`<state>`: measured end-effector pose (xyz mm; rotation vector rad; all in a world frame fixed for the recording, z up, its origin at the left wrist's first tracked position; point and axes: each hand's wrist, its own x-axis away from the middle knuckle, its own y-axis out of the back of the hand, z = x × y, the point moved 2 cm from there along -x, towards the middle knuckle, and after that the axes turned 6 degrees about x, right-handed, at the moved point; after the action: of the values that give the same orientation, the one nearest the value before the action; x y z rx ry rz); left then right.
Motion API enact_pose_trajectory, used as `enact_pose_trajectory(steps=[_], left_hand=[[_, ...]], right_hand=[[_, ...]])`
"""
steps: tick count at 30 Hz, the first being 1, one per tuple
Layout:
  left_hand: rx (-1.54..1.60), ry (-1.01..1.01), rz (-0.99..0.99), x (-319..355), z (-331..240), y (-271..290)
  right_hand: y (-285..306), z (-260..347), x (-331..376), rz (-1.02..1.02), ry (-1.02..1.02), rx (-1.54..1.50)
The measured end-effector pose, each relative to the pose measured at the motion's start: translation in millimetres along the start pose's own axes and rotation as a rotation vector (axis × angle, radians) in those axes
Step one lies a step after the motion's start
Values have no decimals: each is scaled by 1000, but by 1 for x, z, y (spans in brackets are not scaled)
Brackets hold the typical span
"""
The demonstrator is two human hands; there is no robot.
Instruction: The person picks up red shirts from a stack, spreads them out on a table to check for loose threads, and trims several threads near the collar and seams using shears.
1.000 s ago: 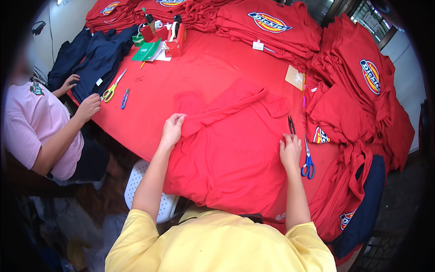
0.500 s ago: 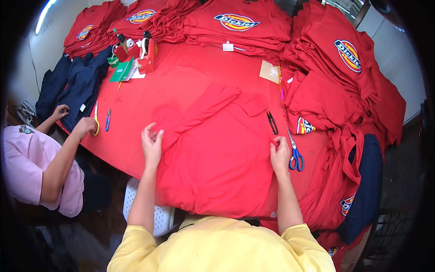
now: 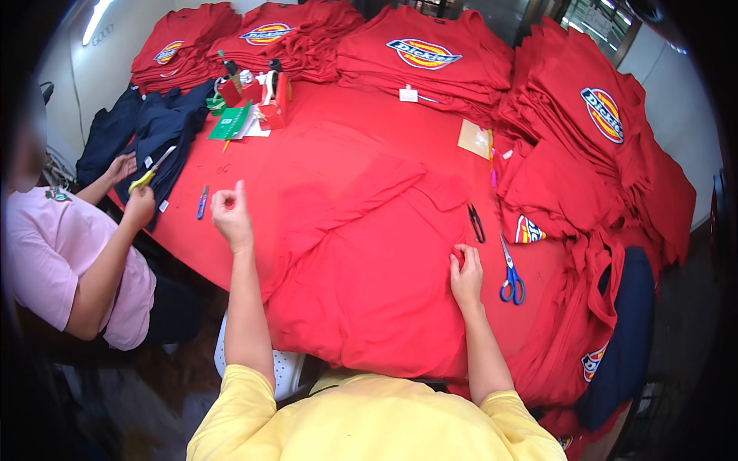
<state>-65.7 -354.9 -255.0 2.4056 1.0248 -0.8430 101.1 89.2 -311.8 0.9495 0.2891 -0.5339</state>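
Observation:
A plain red T-shirt [image 3: 384, 276] lies spread and slightly wrinkled on the table in front of me, one sleeve folded inward at the upper left. Raised beside its left edge, my left hand [image 3: 233, 219] is off the shirt with its fingers curled; red shows in the curl, and whether it is fabric or the table behind I cannot make out. At the shirt's right edge my right hand [image 3: 467, 278] is closed on the cloth. Beyond it lie black thread snips [image 3: 477, 223] and, further right, blue-handled scissors [image 3: 512, 283].
Stacks of red shirts [image 3: 423, 69] line the far and right sides of the red table [image 3: 307, 131]. A co-worker [image 3: 84, 261] at left holds yellow-handled scissors [image 3: 146, 178] over dark garments [image 3: 154, 127]. Blue snips [image 3: 202, 202] and a red organizer box [image 3: 273, 107] are also there.
My left hand has let go of the shirt's left edge and moved up and left, its fingers curling. My right hand stays at the right edge. The co-worker has lifted the yellow scissors.

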Motion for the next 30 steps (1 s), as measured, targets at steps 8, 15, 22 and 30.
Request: enact_pose_trajectory(steps=[8, 15, 22, 30], left_hand=[[210, 338, -99, 9, 49, 11], [240, 407, -153, 15, 43, 2], [401, 331, 138, 38, -1, -35], [255, 303, 941, 108, -56, -70]], right_hand=[[13, -5, 1, -33, -167, -90], [16, -17, 0, -115, -290, -164], [15, 7, -18, -157, -121, 8], [-10, 122, 31, 528, 472, 83]])
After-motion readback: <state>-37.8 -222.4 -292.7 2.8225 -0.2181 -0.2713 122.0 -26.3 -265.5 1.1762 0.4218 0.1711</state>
